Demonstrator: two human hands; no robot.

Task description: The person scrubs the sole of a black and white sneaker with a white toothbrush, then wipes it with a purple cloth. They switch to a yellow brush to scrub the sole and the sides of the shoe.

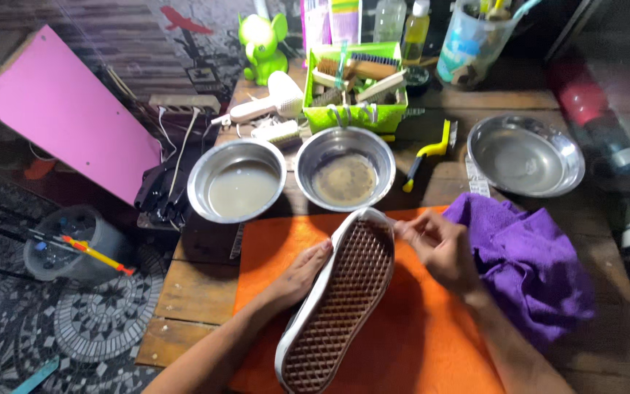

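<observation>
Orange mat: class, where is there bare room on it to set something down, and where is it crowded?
Bare orange mat lies between shoe and purple towel, and left of the left hand. The bowls and green basket behind are crowded.

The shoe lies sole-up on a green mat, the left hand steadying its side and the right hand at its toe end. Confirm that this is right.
One detail is off: the mat is orange, not green, as the head view shows. The rest holds: the shoe lies sole-up on it, the left hand steadies its side, and the right hand has its fingers at the toe end.
</observation>
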